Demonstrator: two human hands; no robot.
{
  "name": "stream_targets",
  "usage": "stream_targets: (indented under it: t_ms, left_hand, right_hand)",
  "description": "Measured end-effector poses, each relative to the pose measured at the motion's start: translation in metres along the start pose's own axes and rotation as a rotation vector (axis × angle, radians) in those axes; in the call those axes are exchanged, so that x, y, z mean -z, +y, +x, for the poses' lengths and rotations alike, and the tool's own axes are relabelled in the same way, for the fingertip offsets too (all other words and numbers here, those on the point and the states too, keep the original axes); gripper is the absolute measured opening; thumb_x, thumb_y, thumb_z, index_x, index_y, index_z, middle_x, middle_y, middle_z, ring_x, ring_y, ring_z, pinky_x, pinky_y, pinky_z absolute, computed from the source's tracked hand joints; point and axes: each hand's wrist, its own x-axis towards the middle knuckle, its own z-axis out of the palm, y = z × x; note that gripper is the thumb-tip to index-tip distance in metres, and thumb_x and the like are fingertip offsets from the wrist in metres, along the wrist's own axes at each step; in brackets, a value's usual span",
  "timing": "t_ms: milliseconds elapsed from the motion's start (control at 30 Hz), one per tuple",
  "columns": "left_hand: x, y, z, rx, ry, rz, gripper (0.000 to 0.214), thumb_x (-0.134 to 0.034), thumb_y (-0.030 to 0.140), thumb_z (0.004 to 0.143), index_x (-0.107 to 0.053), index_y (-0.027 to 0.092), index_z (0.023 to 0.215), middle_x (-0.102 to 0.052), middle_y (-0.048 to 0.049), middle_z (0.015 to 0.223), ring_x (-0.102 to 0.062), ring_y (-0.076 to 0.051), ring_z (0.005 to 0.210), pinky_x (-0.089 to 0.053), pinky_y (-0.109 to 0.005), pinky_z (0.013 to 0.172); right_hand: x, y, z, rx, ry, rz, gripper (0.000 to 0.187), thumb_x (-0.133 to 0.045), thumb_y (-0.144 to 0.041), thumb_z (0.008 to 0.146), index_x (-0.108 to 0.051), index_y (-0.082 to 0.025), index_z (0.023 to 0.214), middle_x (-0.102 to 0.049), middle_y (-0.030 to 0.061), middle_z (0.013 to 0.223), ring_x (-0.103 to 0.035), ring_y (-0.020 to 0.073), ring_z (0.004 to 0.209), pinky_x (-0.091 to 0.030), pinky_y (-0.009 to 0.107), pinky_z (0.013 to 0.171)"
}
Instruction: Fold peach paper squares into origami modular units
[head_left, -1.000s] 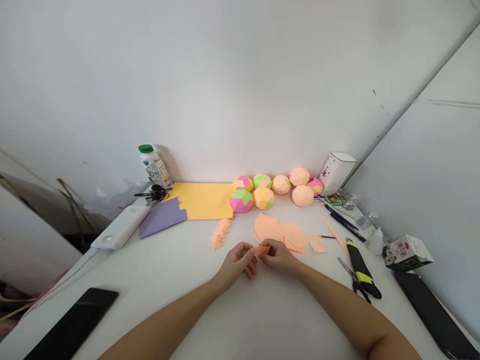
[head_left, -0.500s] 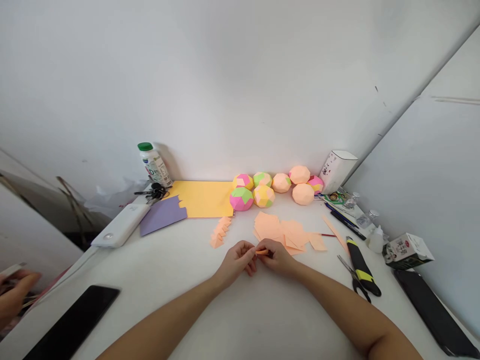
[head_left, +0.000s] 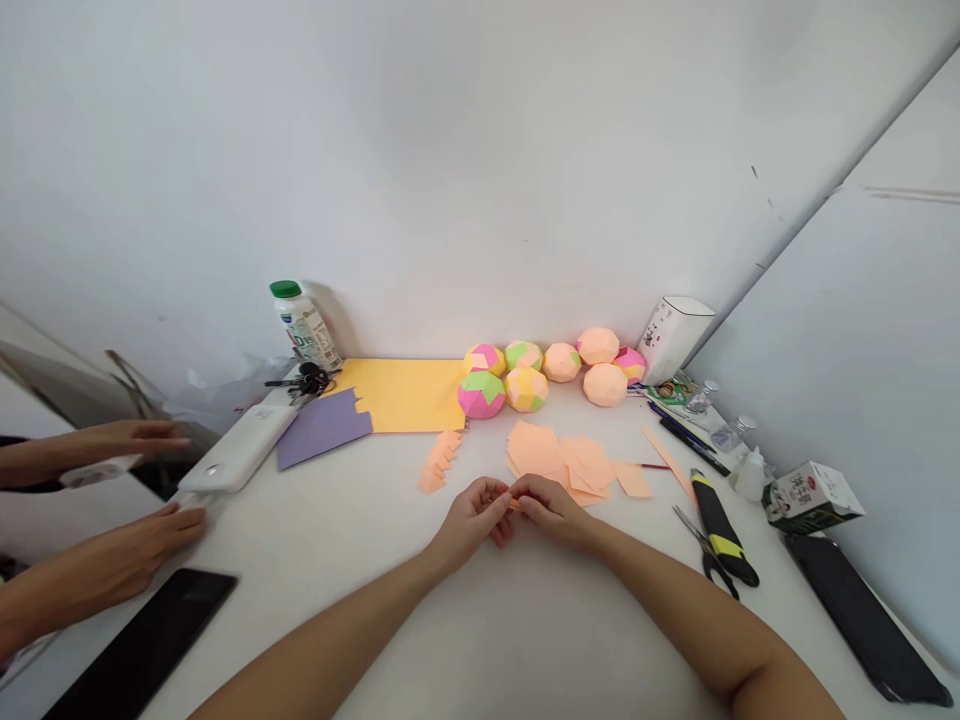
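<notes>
My left hand (head_left: 478, 512) and my right hand (head_left: 550, 508) meet over the near middle of the table, fingertips together. Between them they pinch a small folded piece of orange paper (head_left: 514, 504), mostly covered by my fingers. Just beyond my right hand lies a pile of peach paper pieces (head_left: 559, 458), with a separate peach square (head_left: 634, 479) at its right. A row of overlapping folded peach pieces (head_left: 439, 461) rests beyond my left hand. Farther back, several faceted paper balls (head_left: 526, 389) in pink, green, yellow and peach stand near the wall.
Scissors (head_left: 706, 553) and a utility knife (head_left: 724, 530) lie at right, near a small carton (head_left: 811, 497). Yellow card (head_left: 409, 395) and purple card (head_left: 324, 430) lie back left, beside a white power bank (head_left: 238, 450). Another person's hands (head_left: 150, 545) reach in from the left, by a black phone (head_left: 142, 645).
The other person's two hands have come in farther at the left, one now by the power bank's near end. My fingers have closed further over the orange paper.
</notes>
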Motion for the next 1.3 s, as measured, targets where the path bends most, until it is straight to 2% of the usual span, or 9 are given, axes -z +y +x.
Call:
stream_targets:
  t_ms: [167, 367, 500, 633, 700, 867, 1033, 1133, 1300]
  left_hand:
    - [0.0, 0.003, -0.002, 0.014, -0.007, 0.03, 0.029, -0.055, 0.041, 0.078, -0.05, 0.016, 0.091, -0.057, 0.0012, 0.059, -0.058, -0.013, 0.05, -0.048, -0.024, 0.047]
    - [0.002, 0.0, -0.001, 0.018, -0.05, 0.045, 0.026, -0.056, 0.033, 0.076, -0.055, 0.016, 0.095, -0.062, -0.0013, 0.065, -0.06, -0.013, 0.056, -0.048, -0.024, 0.049]
    - [0.002, 0.001, -0.001, 0.039, -0.073, 0.059, 0.028, -0.056, 0.04, 0.078, -0.059, 0.014, 0.09, -0.063, -0.003, 0.067, -0.06, -0.013, 0.054, -0.047, -0.023, 0.047]
    - [0.001, 0.0, -0.001, 0.056, -0.052, 0.07, 0.027, -0.056, 0.042, 0.078, -0.058, 0.016, 0.078, -0.061, -0.0008, 0.057, -0.059, -0.013, 0.05, -0.046, -0.022, 0.044]
    - [0.001, -0.001, -0.001, 0.061, -0.035, 0.06, 0.028, -0.055, 0.044, 0.078, -0.056, 0.016, 0.074, -0.06, 0.0001, 0.051, -0.058, -0.013, 0.045, -0.044, -0.021, 0.041]
    - [0.002, 0.0, -0.001, 0.054, 0.032, -0.04, 0.031, -0.054, 0.046, 0.079, -0.053, 0.015, 0.082, -0.06, -0.0002, 0.05, -0.058, -0.014, 0.043, -0.043, -0.021, 0.039]
    - [0.002, 0.003, 0.0, 0.044, 0.075, -0.095, 0.033, -0.052, 0.046, 0.08, -0.049, 0.015, 0.09, -0.061, 0.0, 0.054, -0.059, -0.014, 0.045, -0.046, -0.023, 0.043]
    - [0.002, 0.003, 0.001, 0.04, 0.077, -0.122, 0.031, -0.052, 0.046, 0.08, -0.047, 0.017, 0.09, -0.062, 0.0002, 0.058, -0.061, -0.015, 0.05, -0.046, -0.024, 0.044]
    - [0.001, 0.004, 0.001, 0.045, 0.069, -0.084, 0.03, -0.052, 0.047, 0.08, -0.048, 0.019, 0.089, -0.06, 0.0024, 0.055, -0.06, -0.016, 0.049, -0.046, -0.026, 0.044]
  right_hand:
    - [-0.002, 0.002, 0.001, -0.031, 0.022, -0.009, 0.018, -0.041, -0.021, 0.086, -0.059, -0.018, 0.091, -0.06, 0.0046, 0.087, -0.055, 0.0155, 0.078, -0.043, 0.028, 0.069]
    - [-0.004, 0.008, 0.0, -0.128, 0.103, 0.023, 0.018, -0.044, -0.026, 0.087, -0.058, -0.016, 0.081, -0.059, 0.003, 0.074, -0.053, 0.014, 0.068, -0.041, 0.025, 0.061]
    - [-0.005, 0.013, -0.003, -0.168, 0.123, 0.132, 0.013, -0.05, -0.021, 0.082, -0.057, -0.016, 0.091, -0.059, 0.0026, 0.077, -0.054, 0.0131, 0.067, -0.042, 0.025, 0.059]
    - [-0.007, 0.019, -0.004, -0.192, 0.154, 0.234, 0.023, -0.056, -0.021, 0.077, -0.053, -0.018, 0.1, -0.058, 0.0032, 0.084, -0.055, 0.0127, 0.07, -0.043, 0.025, 0.059]
    - [-0.007, 0.02, -0.003, -0.189, 0.151, 0.307, 0.027, -0.056, -0.024, 0.079, -0.048, -0.019, 0.105, -0.055, 0.0013, 0.079, -0.053, 0.0111, 0.064, -0.042, 0.023, 0.054]
    - [-0.008, 0.016, -0.002, -0.135, 0.207, 0.439, 0.029, -0.052, -0.025, 0.081, -0.037, -0.023, 0.105, -0.044, -0.0054, 0.068, -0.046, 0.0077, 0.051, -0.038, 0.021, 0.047]
    - [-0.007, 0.009, -0.004, -0.002, 0.188, 0.257, 0.016, -0.053, -0.018, 0.078, -0.046, -0.021, 0.091, -0.048, 0.0005, 0.081, -0.045, 0.0083, 0.058, -0.038, 0.022, 0.051]
    - [-0.008, 0.011, -0.005, 0.081, 0.166, 0.13, 0.02, -0.056, -0.017, 0.075, -0.052, -0.021, 0.094, -0.046, 0.0053, 0.097, -0.047, 0.0084, 0.062, -0.038, 0.021, 0.049]
    - [-0.011, 0.021, -0.003, 0.069, 0.176, 0.072, 0.018, -0.063, -0.025, 0.073, -0.059, -0.02, 0.091, -0.045, 0.0061, 0.102, -0.043, 0.0056, 0.055, -0.04, 0.022, 0.048]
